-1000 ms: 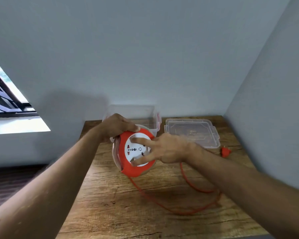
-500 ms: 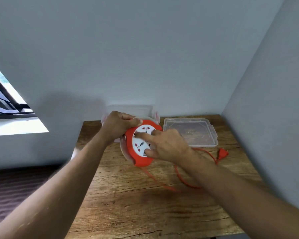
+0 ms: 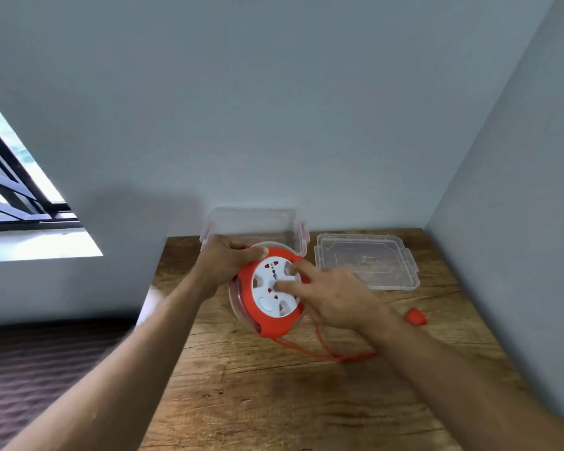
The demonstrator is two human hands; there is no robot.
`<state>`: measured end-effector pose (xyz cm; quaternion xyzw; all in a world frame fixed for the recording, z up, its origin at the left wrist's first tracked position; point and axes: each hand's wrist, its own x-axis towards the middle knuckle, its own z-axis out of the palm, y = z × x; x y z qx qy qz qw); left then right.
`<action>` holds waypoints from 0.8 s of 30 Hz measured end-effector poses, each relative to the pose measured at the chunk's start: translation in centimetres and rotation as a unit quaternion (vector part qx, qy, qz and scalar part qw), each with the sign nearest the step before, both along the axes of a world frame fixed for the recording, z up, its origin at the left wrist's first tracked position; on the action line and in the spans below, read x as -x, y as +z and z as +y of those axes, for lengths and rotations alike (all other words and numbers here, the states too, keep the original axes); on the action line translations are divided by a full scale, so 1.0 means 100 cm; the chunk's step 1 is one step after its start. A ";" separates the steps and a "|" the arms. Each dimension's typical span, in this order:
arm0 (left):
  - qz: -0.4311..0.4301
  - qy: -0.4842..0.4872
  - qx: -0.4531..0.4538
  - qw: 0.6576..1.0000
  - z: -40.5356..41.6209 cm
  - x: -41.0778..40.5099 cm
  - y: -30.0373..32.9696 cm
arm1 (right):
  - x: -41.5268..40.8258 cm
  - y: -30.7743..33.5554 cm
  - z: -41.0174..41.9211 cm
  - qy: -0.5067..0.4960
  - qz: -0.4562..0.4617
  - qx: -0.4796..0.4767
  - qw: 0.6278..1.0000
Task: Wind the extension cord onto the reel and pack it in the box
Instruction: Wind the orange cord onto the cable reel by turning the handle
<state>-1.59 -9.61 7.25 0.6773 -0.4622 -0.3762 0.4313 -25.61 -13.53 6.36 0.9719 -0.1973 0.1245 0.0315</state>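
Note:
An orange reel (image 3: 267, 323) with a white socket face stands tilted above the wooden table (image 3: 274, 402). My left hand (image 3: 227, 260) grips its upper left rim. My right hand (image 3: 331, 296) lies over the white face, with fingertips set in its recesses. An orange cord (image 3: 326, 349) runs from the reel's lower edge, loops on the table under my right forearm and ends at an orange plug (image 3: 415, 317) to the right. A clear plastic box (image 3: 254, 227) stands open behind the reel, against the wall.
The box's clear lid (image 3: 367, 260) lies flat at the back right of the table. Walls close off the table at the back and right. A window is at the far left, and dark flooring lies below the table's left edge.
The white face has turned under my right fingers. The loose cord loop on the table has become shorter and the plug has slid along the table nearer the reel.

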 end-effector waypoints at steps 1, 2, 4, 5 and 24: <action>-0.003 -0.012 -0.012 1.000 -0.001 -0.002 0.004 | 0.003 0.002 -0.002 0.042 0.064 0.020 0.997; -0.007 -0.026 -0.025 0.999 -0.003 -0.002 0.008 | 0.005 0.004 -0.004 0.068 0.098 0.033 0.992; -0.027 -0.064 -0.049 0.996 -0.006 -0.004 0.015 | 0.004 0.009 -0.005 0.111 0.107 0.060 0.986; -0.038 -0.083 -0.058 0.994 -0.007 -0.004 0.019 | 0.002 0.010 -0.005 0.131 0.105 0.077 0.983; -0.091 -0.173 -0.074 0.978 -0.009 -0.001 0.040 | -0.025 0.024 0.006 0.168 0.152 0.111 0.968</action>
